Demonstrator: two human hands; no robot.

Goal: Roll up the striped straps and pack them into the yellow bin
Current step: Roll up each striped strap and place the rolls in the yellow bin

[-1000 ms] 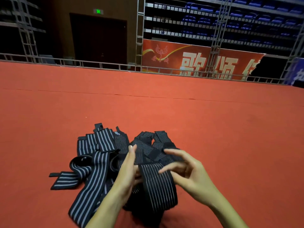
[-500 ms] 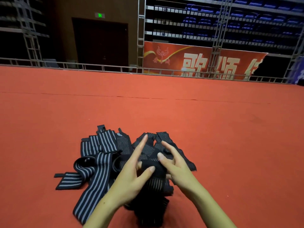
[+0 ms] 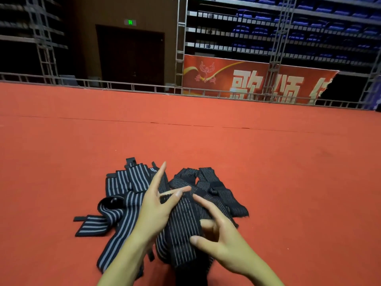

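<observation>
A tangled pile of black straps with grey stripes point(image 3: 123, 195) lies on the red carpet point(image 3: 288, 182) in front of me. One fine-striped strap point(image 3: 183, 228) is partly wound into a roll between my hands. My left hand point(image 3: 158, 205) presses on its left side with the fingers spread. On the strap's right side, my right hand point(image 3: 218, 232) grips the roll with thumb and fingers. No yellow bin is in view.
Red carpet stretches all around the pile. A metal railing point(image 3: 144, 87) edges the far side, with a red banner point(image 3: 247, 79), truss towers and rows of blue seats behind it.
The strap's roll has turned between my hands and sits closer to me. My right hand shifted down along its right side; my left fingers spread over its top.
</observation>
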